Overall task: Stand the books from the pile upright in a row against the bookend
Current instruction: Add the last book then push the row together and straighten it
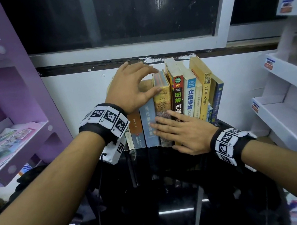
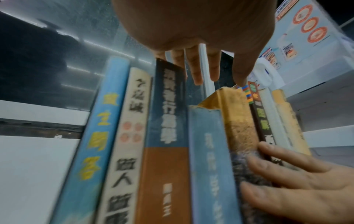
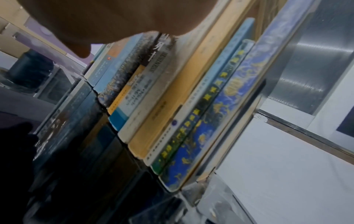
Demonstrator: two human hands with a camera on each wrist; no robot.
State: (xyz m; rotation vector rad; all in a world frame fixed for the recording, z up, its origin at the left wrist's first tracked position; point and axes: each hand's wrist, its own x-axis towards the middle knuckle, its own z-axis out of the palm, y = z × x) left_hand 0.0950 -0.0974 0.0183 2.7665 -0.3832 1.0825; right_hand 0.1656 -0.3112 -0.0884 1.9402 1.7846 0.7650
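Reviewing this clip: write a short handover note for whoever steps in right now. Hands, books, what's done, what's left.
Left hand: fingers spread over the tops of the books, fingertip at the yellow book.
Right hand: flat, straight fingers pressing the lower spines.
Row of books stands upright on the dark table, spines out; the right end leans slightly. The bookend is not clearly visible.
Done: no pile remains in view.
Left: square up the row, release.

Dim indoor light, wide-angle bend, wrist views soft

The head view is fairly sharp at centre, its edges curved and smeared; the glossy black desk [image 1: 174, 194] mirrors thin white light strips. Both wrist views are motion-blurred, book [image 2: 164, 136] lettering soft, skin close to the lens out of focus, the dark window [image 1: 120, 11] grainy.
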